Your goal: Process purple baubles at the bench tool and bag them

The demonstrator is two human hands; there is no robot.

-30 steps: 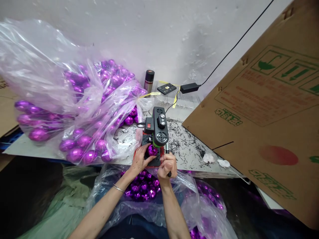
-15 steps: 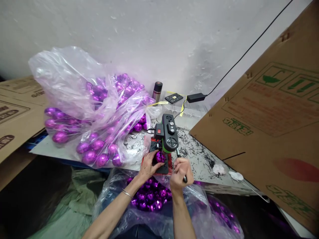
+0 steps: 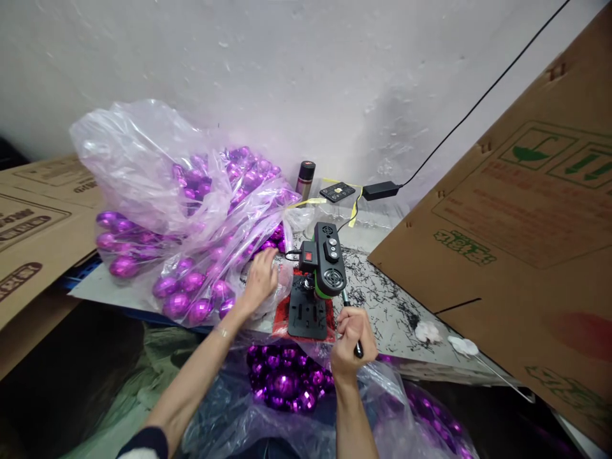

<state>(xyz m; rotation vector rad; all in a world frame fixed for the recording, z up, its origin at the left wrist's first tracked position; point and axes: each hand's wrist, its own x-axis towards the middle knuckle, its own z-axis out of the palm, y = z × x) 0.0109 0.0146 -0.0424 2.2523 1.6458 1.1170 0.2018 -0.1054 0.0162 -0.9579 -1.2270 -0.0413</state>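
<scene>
My left hand [image 3: 261, 278] is at the mouth of the clear plastic bag [image 3: 138, 166] of purple balls [image 3: 192, 281], palm down, with its fingers partly bent and reaching towards the balls nearest the machine [image 3: 329, 258]. I can't tell whether those fingertips have hold of a ball. My right hand [image 3: 352, 338] is closed in a fist round the handle [image 3: 359, 349] on the machine's right side — the black end pokes out below my fingers.

The machine is black, with a small red switch [image 3: 308, 256] on the box at its left. Its flat, slotted base plate [image 3: 306, 322] lies bare in front of me on a red mat [image 3: 282, 324]. More purple balls [image 3: 287, 381] sit in clear plastic just below the table edge, between my forearms.

Short black bits [image 3: 406, 312] are strewn over the white table [image 3: 382, 341] to the right of the machine. Behind it, near the wall, stand a dark can [image 3: 305, 178] and, to its right, a flat black thing [image 3: 337, 192] and a black power brick [image 3: 380, 190]. A big cardboard box [image 3: 516, 255] leans in from the right — two white tufts [image 3: 427, 332] lie by its lower edge.
</scene>
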